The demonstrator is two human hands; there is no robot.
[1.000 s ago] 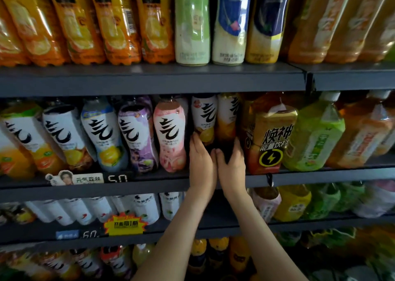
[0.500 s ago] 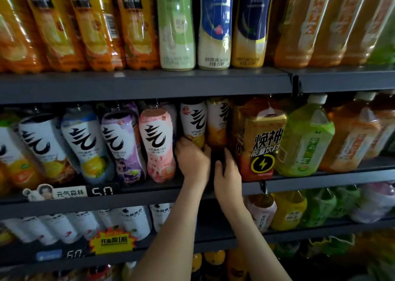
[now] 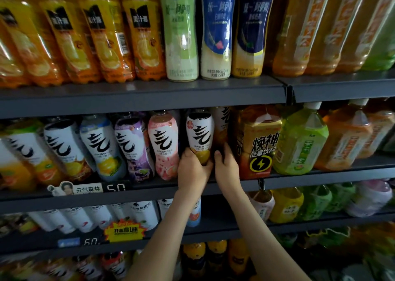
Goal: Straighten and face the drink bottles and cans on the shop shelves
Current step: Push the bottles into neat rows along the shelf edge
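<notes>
My left hand [image 3: 193, 169] fingers grasping white-label bottle [image 3: 199, 131] low; right hand [image 3: 227, 169] fingers in gap, grasp unclear. Risk: low hold tips it into pink bottle [image 3: 164, 144].

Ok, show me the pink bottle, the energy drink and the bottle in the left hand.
Pink bottle [image 3: 163, 140]: head view, on its white label.
Energy drink [image 3: 262, 147]: head view, on the label's black lettering.
Held bottle [image 3: 199, 133]: head view, on its white label, above the left hand [image 3: 192, 170].
</notes>
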